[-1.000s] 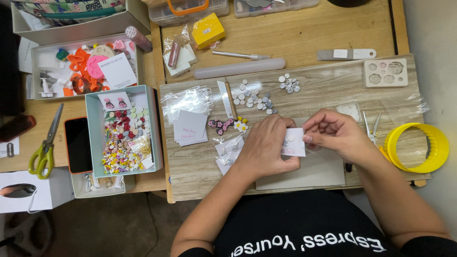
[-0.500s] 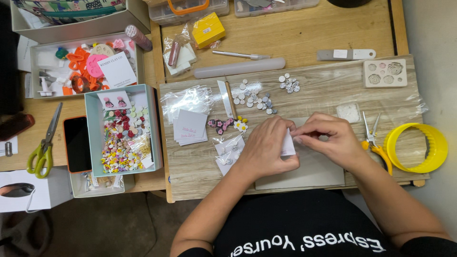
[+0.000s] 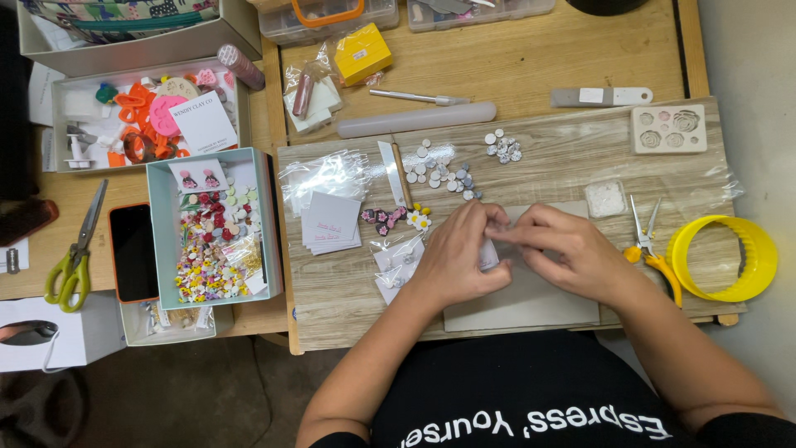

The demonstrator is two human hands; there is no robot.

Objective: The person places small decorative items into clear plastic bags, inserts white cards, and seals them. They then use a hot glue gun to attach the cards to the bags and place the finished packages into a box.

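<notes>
Small white card (image 3: pixel 488 254): held over the grey mat (image 3: pixel 531 303) near the board's front edge, mostly hidden by the fingers. Left hand (image 3: pixel 454 259): curled closed, the card pinched at its fingertips. Right hand (image 3: pixel 572 253): fingers drawn together, tips touching the card's upper edge and meeting the left hand; whether it grips the card cannot be told.

Wooden board (image 3: pixel 547 166): carries all of the following. Small clear bags (image 3: pixel 396 264), just left of the left hand. Flower pieces (image 3: pixel 396 218), beyond the bags. Stack of cards (image 3: pixel 330 222), further left. Round pale discs (image 3: pixel 444 170), scattered toward the back edge. Pliers (image 3: pixel 649 245), orange-handled, just right of the right hand. Yellow ring (image 3: pixel 721 259), at the right edge. Mould (image 3: pixel 668 129), at the back right corner.

Teal box (image 3: pixel 214 228): beside the board's left edge, filled with small coloured pieces.
</notes>
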